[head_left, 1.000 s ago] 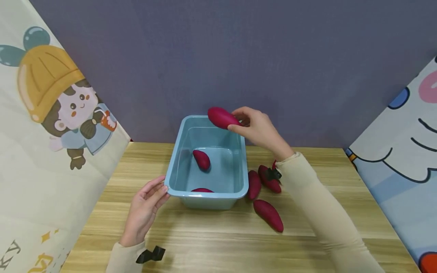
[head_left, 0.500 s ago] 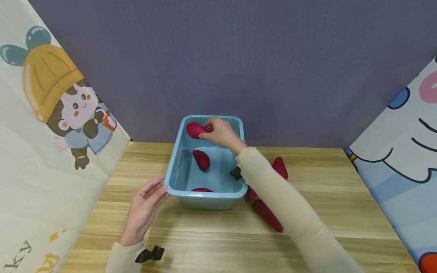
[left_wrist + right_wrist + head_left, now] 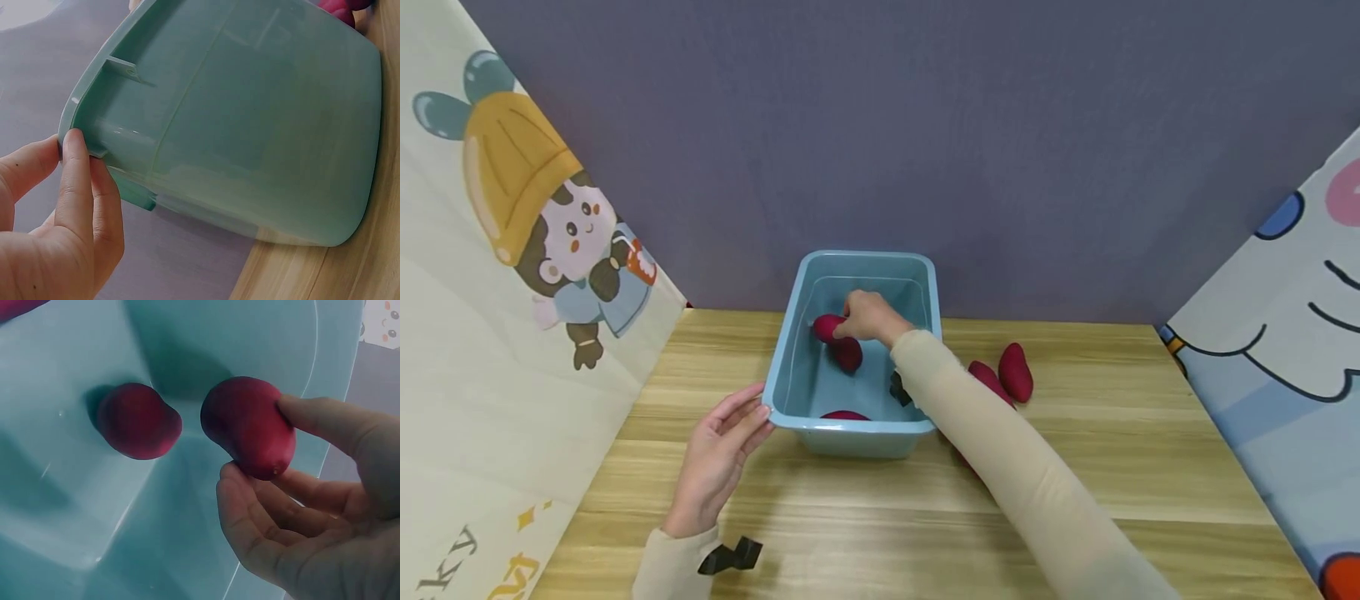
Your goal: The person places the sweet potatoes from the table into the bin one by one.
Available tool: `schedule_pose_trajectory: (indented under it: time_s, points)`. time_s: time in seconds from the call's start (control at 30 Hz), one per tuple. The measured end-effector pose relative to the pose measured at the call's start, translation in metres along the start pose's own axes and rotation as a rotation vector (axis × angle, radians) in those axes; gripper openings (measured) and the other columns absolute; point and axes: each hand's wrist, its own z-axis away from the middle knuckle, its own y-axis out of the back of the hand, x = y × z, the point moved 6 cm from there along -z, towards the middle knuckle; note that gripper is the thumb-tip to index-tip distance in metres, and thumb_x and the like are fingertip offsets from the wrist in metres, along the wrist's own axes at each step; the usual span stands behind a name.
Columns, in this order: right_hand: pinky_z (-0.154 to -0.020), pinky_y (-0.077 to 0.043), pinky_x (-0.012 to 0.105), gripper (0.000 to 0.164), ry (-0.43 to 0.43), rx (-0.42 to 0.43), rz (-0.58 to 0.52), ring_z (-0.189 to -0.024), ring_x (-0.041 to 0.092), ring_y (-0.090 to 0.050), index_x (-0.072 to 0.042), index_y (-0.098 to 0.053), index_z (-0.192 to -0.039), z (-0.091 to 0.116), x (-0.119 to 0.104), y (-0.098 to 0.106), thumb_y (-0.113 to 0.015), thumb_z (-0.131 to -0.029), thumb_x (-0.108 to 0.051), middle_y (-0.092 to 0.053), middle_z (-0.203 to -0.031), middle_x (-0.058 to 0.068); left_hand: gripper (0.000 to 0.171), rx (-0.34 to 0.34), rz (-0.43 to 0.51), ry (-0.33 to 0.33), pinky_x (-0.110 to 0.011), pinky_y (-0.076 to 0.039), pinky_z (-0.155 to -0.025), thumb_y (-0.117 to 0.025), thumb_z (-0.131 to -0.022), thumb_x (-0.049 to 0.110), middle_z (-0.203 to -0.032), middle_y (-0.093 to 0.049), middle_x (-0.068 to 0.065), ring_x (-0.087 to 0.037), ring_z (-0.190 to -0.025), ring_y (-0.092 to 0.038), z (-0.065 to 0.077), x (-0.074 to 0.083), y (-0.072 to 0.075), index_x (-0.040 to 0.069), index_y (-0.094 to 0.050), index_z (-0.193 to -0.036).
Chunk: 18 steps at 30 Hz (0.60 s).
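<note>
1. Since the earlier frame, the right hand (image 3: 871,317) and the held sweet potato (image 3: 826,327) have moved deeper into the blue bin (image 3: 857,444); the left hand (image 3: 715,467) stays put.
2. The right hand pinches the held sweet potato near one end — thumb on one side, fingertips on the other — which seems meant to leave the left end free.
3. The held sweet potato is just beside the middle sweet potato (image 3: 847,356) (they overlap from above, but the right wrist view shows a gap).
4. The left hand pinches the rim at the near left corner, thumb against fingers, probably to steady the bin while the right arm crosses its right rim.
5. The near sweet potato (image 3: 845,415) lies mostly hidden behind the near wall.
6. Right of the bin, a rightmost sweet potato (image 3: 1016,372) and its neighbouring sweet potato (image 3: 987,377) lie on the table (image 3: 820,533) — handy, I judge, for the right arm, whose sleeve (image 3: 1022,467) hides part of that area.
</note>
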Motion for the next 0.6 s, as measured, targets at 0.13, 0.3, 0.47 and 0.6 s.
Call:
schedule_pose_trajectory:
  time_s: [0.13,0.3,0.47,0.6]
  points:
    - [-0.056,-0.044,0.025,0.024,0.009,-0.007,0.012,-0.068,0.016,-0.047,0.000,-0.069,-0.099,0.000,0.000,-0.001,-0.076,-0.091,-0.021,-0.055,-0.076,0.004,0.041,-0.002,0.005,-0.008,-0.028,-0.059,-0.089,-0.067,-0.096,0.003,-0.108,-0.063,-0.007,-0.015,-0.093,-0.067,-0.001,-0.001,-0.002,-0.005,-0.057,-0.135]
    - [-0.074,-0.057,0.031,0.036,0.019,-0.023,0.020,-0.085,0.018,-0.057,0.000,-0.067,-0.118,-0.004,0.002,0.002,-0.074,-0.092,-0.022,-0.065,-0.103,0.010,0.042,0.001,0.007,-0.014,-0.028,-0.058,-0.090,-0.068,-0.096,0.003,-0.109,-0.064,-0.008,-0.015,-0.093,-0.067,-0.004,-0.003,-0.006,-0.005,-0.056,-0.136]
    - [-0.088,-0.057,0.034,0.044,0.093,-0.035,0.036,-0.104,0.020,-0.061,0.000,-0.062,-0.129,-0.002,-0.007,0.019,-0.072,-0.094,-0.025,-0.062,-0.125,0.010,0.043,0.008,0.013,-0.024,-0.029,-0.058,-0.090,-0.068,-0.095,0.002,-0.109,-0.063,-0.008,-0.016,-0.094,-0.067,-0.006,-0.004,-0.010,-0.006,-0.056,-0.135]
    - [-0.086,-0.057,0.034,0.044,0.165,-0.038,-0.001,-0.104,0.020,-0.062,-0.001,-0.060,-0.130,0.009,-0.022,0.044,-0.071,-0.095,-0.025,-0.063,-0.125,0.011,0.042,0.019,0.018,-0.029,-0.029,-0.058,-0.090,-0.067,-0.096,0.002,-0.108,-0.063,-0.008,-0.015,-0.093,-0.067,-0.007,-0.004,-0.013,-0.006,-0.056,-0.135]
